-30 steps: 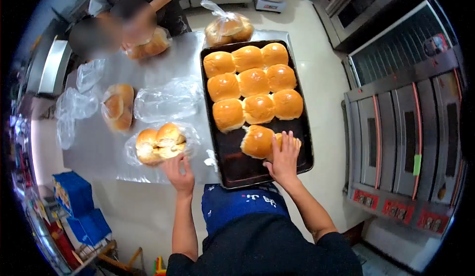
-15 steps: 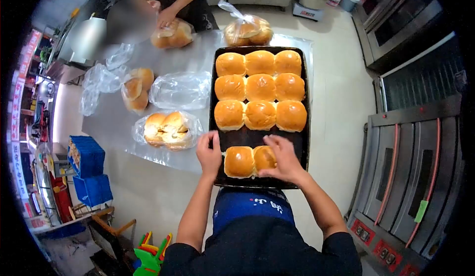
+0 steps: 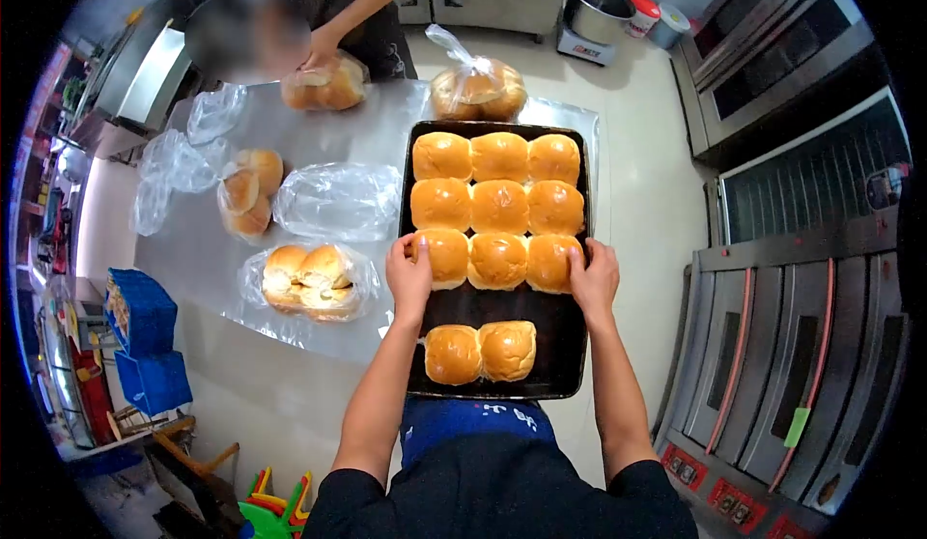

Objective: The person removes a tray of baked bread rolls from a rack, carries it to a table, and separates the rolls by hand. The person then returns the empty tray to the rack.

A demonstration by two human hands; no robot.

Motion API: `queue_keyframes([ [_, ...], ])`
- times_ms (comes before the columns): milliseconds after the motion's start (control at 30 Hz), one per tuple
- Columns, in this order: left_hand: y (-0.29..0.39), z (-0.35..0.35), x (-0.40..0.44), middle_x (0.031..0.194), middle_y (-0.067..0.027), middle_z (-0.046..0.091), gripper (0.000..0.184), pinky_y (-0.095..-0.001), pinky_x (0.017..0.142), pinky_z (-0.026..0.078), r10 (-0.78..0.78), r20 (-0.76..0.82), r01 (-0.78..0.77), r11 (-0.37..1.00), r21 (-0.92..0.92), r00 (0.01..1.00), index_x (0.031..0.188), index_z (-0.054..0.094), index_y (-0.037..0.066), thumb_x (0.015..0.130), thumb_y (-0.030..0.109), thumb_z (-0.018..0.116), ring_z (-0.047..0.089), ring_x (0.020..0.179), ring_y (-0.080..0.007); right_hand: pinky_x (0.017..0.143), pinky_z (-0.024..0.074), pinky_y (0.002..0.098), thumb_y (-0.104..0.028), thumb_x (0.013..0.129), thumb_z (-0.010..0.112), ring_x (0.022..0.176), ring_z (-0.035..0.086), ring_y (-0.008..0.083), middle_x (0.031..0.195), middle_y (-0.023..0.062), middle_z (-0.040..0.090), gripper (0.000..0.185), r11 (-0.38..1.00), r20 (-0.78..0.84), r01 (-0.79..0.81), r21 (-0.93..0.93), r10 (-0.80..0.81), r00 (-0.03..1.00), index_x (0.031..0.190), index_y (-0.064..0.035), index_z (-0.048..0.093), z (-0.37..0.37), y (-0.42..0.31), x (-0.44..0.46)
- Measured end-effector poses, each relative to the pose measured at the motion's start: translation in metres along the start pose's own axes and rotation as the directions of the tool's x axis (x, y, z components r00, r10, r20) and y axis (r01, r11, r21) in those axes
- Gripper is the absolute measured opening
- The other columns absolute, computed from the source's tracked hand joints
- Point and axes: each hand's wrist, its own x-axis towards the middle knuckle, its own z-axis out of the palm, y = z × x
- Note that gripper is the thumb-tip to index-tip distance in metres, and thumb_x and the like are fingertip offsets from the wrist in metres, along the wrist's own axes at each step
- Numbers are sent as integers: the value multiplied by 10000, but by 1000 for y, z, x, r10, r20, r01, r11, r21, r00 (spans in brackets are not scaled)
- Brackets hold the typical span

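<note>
A dark baking tray carries golden bread rolls, three rows joined together at the far side. My left hand grips the left end of the nearest of these rows, at its left roll. Opposite, my right hand holds the right end, with the thumb against the right roll. Between them sits the middle roll. A separate pair of rolls lies near the tray's front edge, touching neither hand.
Left of the tray are bagged rolls, an empty plastic bag and another bag of rolls. A tied bag of rolls stands behind it. Across the table a co-worker's hand touches bagged bread. Ovens line the right.
My right hand has left the front pair of rolls. Both hands are now at the ends of the nearest joined row. The front pair lies slightly farther from that row; the view has shifted.
</note>
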Motion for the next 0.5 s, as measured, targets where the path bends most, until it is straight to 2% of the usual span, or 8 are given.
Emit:
queue_keyframes([
  [33,6,-3,3,1133,-182,674,421,-400,944,508,-3,-9,3,1000,-5,1000,1249,617,-40,1001,293,686,643,1044,-297,943,494,469,-248,935,721,1053,613,398,1091,200,649,353,995,-50,70,77,-66,997,1176,8,683,-1,-4,5],
  [100,17,-6,6,1054,-98,677,298,-292,837,513,-109,152,156,927,-341,982,1180,635,-38,1009,200,692,623,924,-147,918,510,450,-184,943,704,1047,635,383,1100,186,663,286,966,-104,182,183,-166,981,1160,1,691,2,-13,16],
  [233,5,11,22,1003,-51,684,241,-256,801,516,-191,27,161,731,-663,981,1147,647,-16,1021,184,692,617,860,-94,924,512,443,-121,937,693,1081,639,373,1134,188,665,236,913,27,241,328,-264,964,1140,0,694,11,-88,37],
  [267,4,10,26,1003,-51,684,241,-256,801,516,-202,18,162,725,-669,979,1147,647,-16,1021,184,692,617,860,-94,931,512,441,-107,933,694,1090,639,376,1140,190,667,227,867,41,369,334,-405,913,1133,1,694,19,-105,44],
  [333,2,8,34,1055,-71,704,291,-282,863,542,-201,470,509,412,-756,860,1191,658,-6,1039,242,669,661,937,-130,938,513,439,-93,929,695,1100,640,379,1145,191,668,219,796,59,500,342,-549,834,1126,3,694,34,-134,59],
  [400,-2,6,37,1103,-89,718,375,-306,916,548,-203,478,515,445,-733,855,1231,650,-19,1054,311,643,680,996,-144,943,511,442,-100,922,705,1094,639,389,1133,195,668,226,748,-22,582,320,-608,794,1125,-2,690,42,-153,68],
  [467,-2,5,50,1129,-83,710,422,-302,905,551,-257,443,500,612,-613,859,1273,632,-22,1061,343,628,676,1011,-145,940,510,447,-103,922,706,1086,634,396,1127,198,666,227,758,-70,566,324,-577,814,1125,-5,685,40,-158,76],
  [500,-3,5,52,1315,-122,652,535,-320,1001,511,-295,422,499,678,-540,858,1413,553,-10,1075,404,586,628,1188,-182,940,509,450,-103,922,706,1084,633,399,1124,198,665,229,817,-53,485,312,-494,868,1127,-5,682,42,-150,79],
])
